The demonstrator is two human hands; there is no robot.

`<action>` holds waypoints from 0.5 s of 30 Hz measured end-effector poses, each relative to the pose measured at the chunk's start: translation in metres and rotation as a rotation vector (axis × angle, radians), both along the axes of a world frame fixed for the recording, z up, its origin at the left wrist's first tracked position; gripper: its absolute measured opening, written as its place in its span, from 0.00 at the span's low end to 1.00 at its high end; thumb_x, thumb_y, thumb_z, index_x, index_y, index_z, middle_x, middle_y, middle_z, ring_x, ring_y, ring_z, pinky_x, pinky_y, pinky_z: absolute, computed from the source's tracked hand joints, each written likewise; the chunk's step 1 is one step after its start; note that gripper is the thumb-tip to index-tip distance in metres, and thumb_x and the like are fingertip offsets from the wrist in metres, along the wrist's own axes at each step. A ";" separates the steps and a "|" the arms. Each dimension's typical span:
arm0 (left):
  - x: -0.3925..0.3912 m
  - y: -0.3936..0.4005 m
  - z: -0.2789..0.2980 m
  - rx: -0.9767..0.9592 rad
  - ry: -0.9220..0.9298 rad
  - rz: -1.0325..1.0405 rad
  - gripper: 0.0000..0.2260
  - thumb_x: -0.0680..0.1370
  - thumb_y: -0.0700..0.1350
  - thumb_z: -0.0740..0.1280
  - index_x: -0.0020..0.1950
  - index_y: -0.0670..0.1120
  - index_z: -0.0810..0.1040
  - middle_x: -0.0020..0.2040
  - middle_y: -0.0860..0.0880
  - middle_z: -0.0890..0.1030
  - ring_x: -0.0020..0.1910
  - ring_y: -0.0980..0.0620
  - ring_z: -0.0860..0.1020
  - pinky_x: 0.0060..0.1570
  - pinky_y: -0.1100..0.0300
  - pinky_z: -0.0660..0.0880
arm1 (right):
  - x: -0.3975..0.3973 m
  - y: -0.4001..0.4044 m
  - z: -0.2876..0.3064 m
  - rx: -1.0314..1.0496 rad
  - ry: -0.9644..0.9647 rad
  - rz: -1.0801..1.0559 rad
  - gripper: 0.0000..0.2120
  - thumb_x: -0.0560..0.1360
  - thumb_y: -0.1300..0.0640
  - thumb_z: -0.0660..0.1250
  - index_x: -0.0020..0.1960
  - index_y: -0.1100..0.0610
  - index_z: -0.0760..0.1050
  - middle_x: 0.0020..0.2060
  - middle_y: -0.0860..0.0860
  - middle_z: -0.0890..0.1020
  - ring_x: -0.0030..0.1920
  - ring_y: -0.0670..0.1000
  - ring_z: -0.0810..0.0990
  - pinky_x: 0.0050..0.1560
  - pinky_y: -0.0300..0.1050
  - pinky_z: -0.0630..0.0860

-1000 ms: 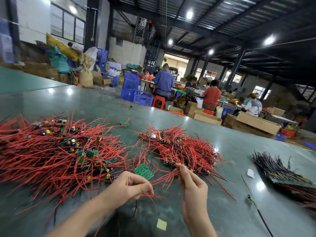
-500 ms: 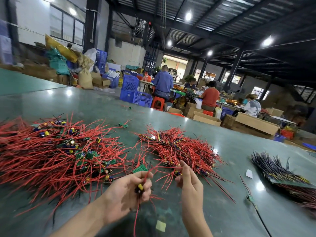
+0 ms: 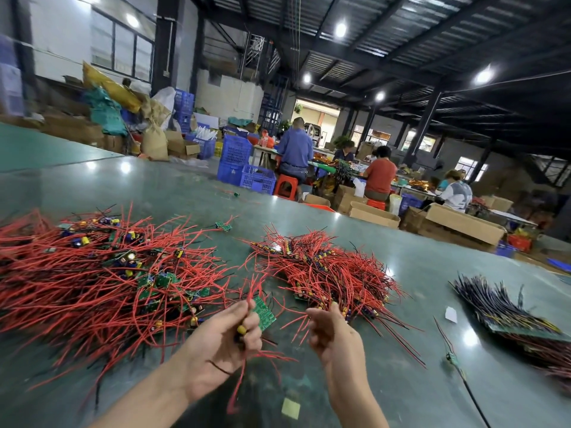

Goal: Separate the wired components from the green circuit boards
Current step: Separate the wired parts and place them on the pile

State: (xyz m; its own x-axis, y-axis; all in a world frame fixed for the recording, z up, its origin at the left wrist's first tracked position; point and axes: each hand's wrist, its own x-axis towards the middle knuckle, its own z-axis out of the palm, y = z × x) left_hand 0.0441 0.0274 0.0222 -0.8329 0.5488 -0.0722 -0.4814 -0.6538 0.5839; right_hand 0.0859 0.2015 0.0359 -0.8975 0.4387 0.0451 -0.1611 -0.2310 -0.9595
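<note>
Lower centre of frame: left hand [image 3: 222, 341] grip closed around a yellow-tipped wired component [image 3: 241, 329] and red leads; green circuit board [image 3: 263, 313] projects up-right from it, long axis toward the nearby, loosely open, empty right hand [image 3: 335, 330]

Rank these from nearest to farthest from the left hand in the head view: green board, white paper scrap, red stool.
1. Green board: held in the left hand.
2. White paper scrap: on the table, far right.
3. Red stool: on the floor beyond the table.

Dim warehouse [image 3: 401, 57], bright ceiling lamps [image 3: 340, 29]
</note>
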 end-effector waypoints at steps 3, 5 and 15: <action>-0.001 -0.002 0.001 -0.038 0.027 0.152 0.04 0.74 0.44 0.61 0.46 0.46 0.73 0.42 0.45 0.84 0.40 0.48 0.83 0.40 0.54 0.76 | 0.002 -0.011 -0.004 0.342 -0.043 0.135 0.15 0.78 0.59 0.63 0.36 0.57 0.84 0.27 0.49 0.79 0.26 0.44 0.71 0.28 0.35 0.67; -0.001 -0.004 0.004 -0.020 0.054 0.196 0.02 0.74 0.44 0.61 0.45 0.48 0.71 0.52 0.43 0.84 0.49 0.47 0.83 0.49 0.51 0.72 | 0.003 -0.017 -0.005 0.576 -0.075 0.235 0.11 0.76 0.63 0.66 0.40 0.52 0.83 0.28 0.47 0.80 0.27 0.42 0.71 0.30 0.33 0.68; 0.016 0.009 0.003 -0.061 0.192 0.219 0.04 0.73 0.41 0.62 0.45 0.46 0.67 0.56 0.39 0.82 0.53 0.46 0.82 0.51 0.56 0.78 | 0.006 -0.035 -0.003 0.267 0.065 0.161 0.10 0.73 0.69 0.66 0.45 0.57 0.82 0.32 0.51 0.83 0.29 0.44 0.78 0.32 0.33 0.73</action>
State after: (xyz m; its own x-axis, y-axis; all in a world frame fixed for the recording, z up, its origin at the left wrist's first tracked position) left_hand 0.0601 0.0362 0.0257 -0.9326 0.3539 0.0704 -0.2098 -0.6906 0.6922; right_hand 0.0918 0.1666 0.0333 -0.9459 0.2561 0.1991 -0.2059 0.0002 -0.9786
